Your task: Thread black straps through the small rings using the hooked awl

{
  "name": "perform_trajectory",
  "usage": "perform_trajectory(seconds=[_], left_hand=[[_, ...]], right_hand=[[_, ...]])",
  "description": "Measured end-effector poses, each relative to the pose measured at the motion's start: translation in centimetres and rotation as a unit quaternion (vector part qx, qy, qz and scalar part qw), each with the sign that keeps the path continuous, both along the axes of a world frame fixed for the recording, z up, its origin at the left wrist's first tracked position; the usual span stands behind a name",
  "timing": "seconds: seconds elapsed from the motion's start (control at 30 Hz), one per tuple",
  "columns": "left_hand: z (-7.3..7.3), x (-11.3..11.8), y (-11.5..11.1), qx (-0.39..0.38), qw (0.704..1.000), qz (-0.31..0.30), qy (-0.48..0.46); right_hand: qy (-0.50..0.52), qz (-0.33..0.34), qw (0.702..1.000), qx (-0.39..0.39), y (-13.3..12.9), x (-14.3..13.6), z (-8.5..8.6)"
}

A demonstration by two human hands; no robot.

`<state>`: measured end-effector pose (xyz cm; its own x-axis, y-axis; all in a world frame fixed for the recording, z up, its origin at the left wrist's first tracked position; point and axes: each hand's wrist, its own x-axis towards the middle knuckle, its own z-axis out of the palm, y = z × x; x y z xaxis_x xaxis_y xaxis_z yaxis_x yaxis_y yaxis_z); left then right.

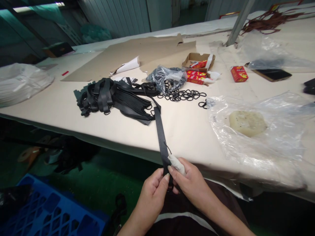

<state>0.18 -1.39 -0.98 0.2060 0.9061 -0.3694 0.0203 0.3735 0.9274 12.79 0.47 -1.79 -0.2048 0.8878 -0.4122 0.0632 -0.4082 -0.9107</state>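
Note:
A black leather-like strap [161,137] runs from the table down over its front edge into my hands. My left hand [154,190] pinches the strap's lower end between thumb and fingers. My right hand [189,180] grips the same end close beside it, and also holds a small tool with a pale wrapped handle [176,164] and a thin, bent dark tip. The strap's very end is mostly hidden by my fingers. Beyond, a bundle of black straps [118,98], some with metal rings, lies on the table.
Black metal rings [183,95] lie in a pile near a plastic bag [168,78] and small red boxes [195,77]. To the right are a yellowish block [247,123] on clear plastic, and a phone [272,73]. A blue pallet [49,206] stands low on the left.

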Motion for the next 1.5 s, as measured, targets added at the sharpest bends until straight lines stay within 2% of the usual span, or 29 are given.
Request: perform_trajectory(seconds=[0.1, 0.17, 0.2, 0.23, 0.3, 0.33, 0.37, 0.4, 0.43, 0.5, 0.7, 0.93, 0.97, 1.0, 1.03, 1.07, 1.13, 1.17, 1.2, 1.23, 1.3, 1.4, 1.5], left_hand=[[0.0, -0.3, 0.1, 0.0, 1.0, -0.004, 0.001], [-0.2, -0.5, 0.1, 0.002, 1.0, 0.011, -0.003], [-0.4, -0.6, 0.0, 0.001, 1.0, 0.021, -0.012], [-0.6, -0.7, 0.0, -0.006, 0.999, 0.03, -0.028], [-1.1, -0.7, -0.1, -0.031, 0.997, 0.041, -0.065], [-1.2, -0.7, -0.2, -0.045, 0.995, 0.044, -0.079], [-1.4, -0.7, -0.3, -0.055, 0.994, 0.047, -0.087], [-1.5, -0.7, -0.3, -0.059, 0.993, 0.053, -0.088], [-1.5, -0.7, -0.3, -0.057, 0.993, 0.059, -0.082], [-1.4, -0.6, -0.3, -0.047, 0.995, 0.062, -0.062], [-0.6, -0.4, -0.1, 0.005, 0.999, 0.042, 0.002], [-0.1, -0.4, -0.1, 0.041, 0.998, 0.018, 0.034], [-0.1, -0.3, -0.1, 0.043, 0.998, 0.017, 0.039], [0.0, -0.2, -0.1, 0.043, 0.998, 0.018, 0.045], [0.0, 0.0, -0.1, 0.043, 0.998, 0.022, 0.051], [0.1, 0.1, -0.1, 0.043, 0.997, 0.028, 0.057], [0.3, 0.5, 0.1, 0.039, 0.997, 0.035, 0.06], [0.5, 0.6, 0.2, 0.037, 0.997, 0.036, 0.058], [0.7, 0.8, 0.3, 0.032, 0.997, 0.033, 0.054], [0.8, 0.9, 0.3, 0.025, 0.998, 0.032, 0.048], [1.0, 1.0, 0.4, 0.009, 0.999, 0.028, 0.03], [1.0, 1.0, 0.5, -0.034, 0.999, 0.025, -0.023], [0.8, 0.9, 0.5, -0.069, 0.993, 0.027, -0.091]], right_hand=[[-0.051, 0.01, 0.995, 0.085, -0.7, 0.3, -0.8], [-0.09, 0.02, 0.974, 0.205, -1.0, 0.7, -1.2], [-0.123, 0.022, 0.948, 0.293, -1.1, 0.9, -1.2], [-0.17, 0.023, 0.905, 0.389, -1.2, 1.1, -1.2], [-0.278, 0.027, 0.783, 0.556, -1.2, 1.6, -1.1], [-0.326, 0.033, 0.724, 0.607, -1.2, 1.8, -1.0], [-0.365, 0.04, 0.677, 0.637, -1.2, 2.0, -0.8], [-0.393, 0.047, 0.646, 0.653, -1.2, 2.1, -0.7], [-0.411, 0.053, 0.628, 0.659, -1.2, 2.3, -0.7], [-0.422, 0.065, 0.617, 0.661, -1.2, 2.5, -0.6], [-0.395, 0.096, 0.631, 0.661, -1.3, 3.1, -0.2], [-0.385, 0.068, 0.642, 0.659, -1.2, 2.9, -0.2], [-0.371, 0.056, 0.656, 0.654, -1.3, 2.8, -0.4], [-0.348, 0.039, 0.682, 0.642, -1.3, 2.6, -0.6], [-0.314, 0.022, 0.724, 0.614, -1.4, 2.4, -0.7], [-0.276, 0.004, 0.779, 0.563, -1.5, 2.2, -0.8], [-0.2, -0.026, 0.898, 0.391, -1.5, 1.8, -0.8], [-0.163, -0.036, 0.943, 0.289, -1.4, 1.6, -0.6], [-0.126, -0.04, 0.972, 0.195, -1.3, 1.5, -0.5], [-0.087, -0.042, 0.988, 0.122, -1.1, 1.4, -0.3], [-0.008, -0.048, 0.998, 0.043, -0.8, 1.4, 0.1], [0.068, -0.067, 0.995, 0.001, -0.4, 1.4, 0.2], [0.08, -0.079, 0.994, -0.015, -0.3, 1.2, 0.1]])
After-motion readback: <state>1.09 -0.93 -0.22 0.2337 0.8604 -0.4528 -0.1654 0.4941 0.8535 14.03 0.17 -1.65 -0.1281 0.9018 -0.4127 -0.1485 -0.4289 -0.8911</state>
